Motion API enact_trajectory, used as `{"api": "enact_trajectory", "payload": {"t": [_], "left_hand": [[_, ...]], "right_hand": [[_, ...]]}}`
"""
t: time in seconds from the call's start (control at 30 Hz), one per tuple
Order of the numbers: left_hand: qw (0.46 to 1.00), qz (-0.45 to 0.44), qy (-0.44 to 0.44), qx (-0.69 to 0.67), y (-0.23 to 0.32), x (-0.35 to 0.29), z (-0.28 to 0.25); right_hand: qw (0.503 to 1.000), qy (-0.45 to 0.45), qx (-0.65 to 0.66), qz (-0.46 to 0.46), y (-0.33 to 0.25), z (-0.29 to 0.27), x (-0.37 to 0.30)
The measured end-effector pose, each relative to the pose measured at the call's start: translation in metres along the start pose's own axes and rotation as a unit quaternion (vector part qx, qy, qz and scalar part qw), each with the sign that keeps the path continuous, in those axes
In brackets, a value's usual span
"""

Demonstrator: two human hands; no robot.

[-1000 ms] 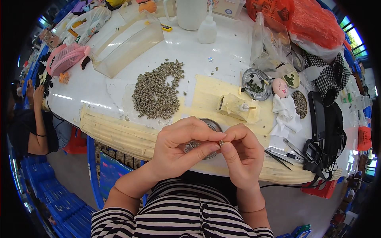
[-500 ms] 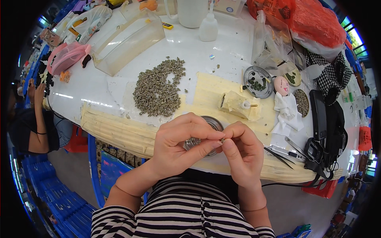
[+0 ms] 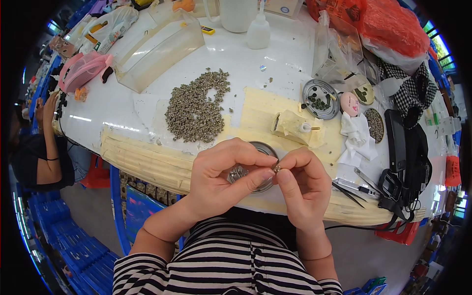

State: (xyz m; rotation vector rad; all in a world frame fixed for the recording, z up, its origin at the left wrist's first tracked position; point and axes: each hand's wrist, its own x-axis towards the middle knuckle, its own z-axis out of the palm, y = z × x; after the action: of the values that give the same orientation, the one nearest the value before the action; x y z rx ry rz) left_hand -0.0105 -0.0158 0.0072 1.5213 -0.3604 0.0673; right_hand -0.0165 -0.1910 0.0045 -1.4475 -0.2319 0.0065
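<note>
A tiny metallic piece [image 3: 277,168], too small to name more exactly, sits pinched between the fingertips of both hands. My left hand [image 3: 219,174] is closed, its thumb and forefinger tips at the piece. From the other side, the thumb and forefinger of my right hand [image 3: 306,189] grip it too. Beneath the hands stands a round metal dish [image 3: 265,149] with shiny bits inside, partly hidden by the fingers. Beyond my left hand spreads a pile of small grey-brown metallic pieces [image 3: 194,115].
A tape-wrapped block [image 3: 295,129] with a white peg stands ahead on yellow paper. To the right lie tweezers [image 3: 348,193], a utility knife [image 3: 354,186], crumpled tissue [image 3: 355,142] and a dish of dark green pieces [image 3: 320,114]. A co-worker's arm [image 3: 48,132] shows far left.
Both hands stay at the same spot over the dish. My right hand has shifted slightly to the right, and more of the little piece shows between the fingertips.
</note>
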Motion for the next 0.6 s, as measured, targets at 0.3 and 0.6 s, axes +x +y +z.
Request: {"api": "enact_trajectory", "payload": {"t": [0.3,0.6], "left_hand": [[0.997,-0.051,0.014,-0.048,-0.0002,-0.0031,0.0000],[0.985,-0.090,0.000,-0.145,-0.0061,-0.0051,0.0001]], "right_hand": [[0.935,0.069,-0.266,-0.225,0.0017,0.0062,0.0082],[0.925,0.057,-0.285,-0.243,0.0027,0.0077,0.0076]]}}
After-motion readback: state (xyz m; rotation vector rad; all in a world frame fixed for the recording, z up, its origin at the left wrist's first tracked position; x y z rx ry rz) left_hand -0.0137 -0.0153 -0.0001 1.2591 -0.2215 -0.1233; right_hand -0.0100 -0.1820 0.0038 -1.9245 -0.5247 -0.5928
